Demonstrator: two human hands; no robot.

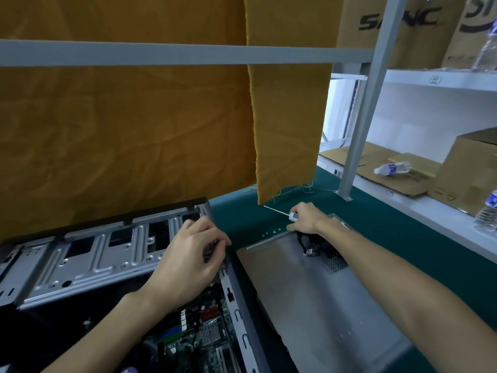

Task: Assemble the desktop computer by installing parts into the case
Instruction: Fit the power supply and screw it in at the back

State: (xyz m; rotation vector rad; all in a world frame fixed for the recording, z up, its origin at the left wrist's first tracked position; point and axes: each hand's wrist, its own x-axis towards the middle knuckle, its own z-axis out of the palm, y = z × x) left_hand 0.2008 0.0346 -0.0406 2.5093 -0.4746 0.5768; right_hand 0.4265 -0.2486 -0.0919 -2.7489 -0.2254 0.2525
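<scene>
An open desktop case [88,254] lies on its side at the lower left, its metal drive bay facing up. A green motherboard [199,335] sits inside at the bottom. My left hand [188,262] hovers over the case's right rim with curled fingers pinching something small that I cannot make out. My right hand [304,218] reaches over the grey side panel [309,300] and grips a screwdriver [285,212] with a white handle, its thin shaft pointing left and away. Several small screws [273,232] lie on the green mat just in front of that hand.
A black cable bundle [313,244] rests on the side panel under my right wrist. Orange cloth [134,125] hangs behind the case. A grey shelf post [357,146] stands at the right, with cardboard boxes [468,170] and water bottles [394,168] on white shelves.
</scene>
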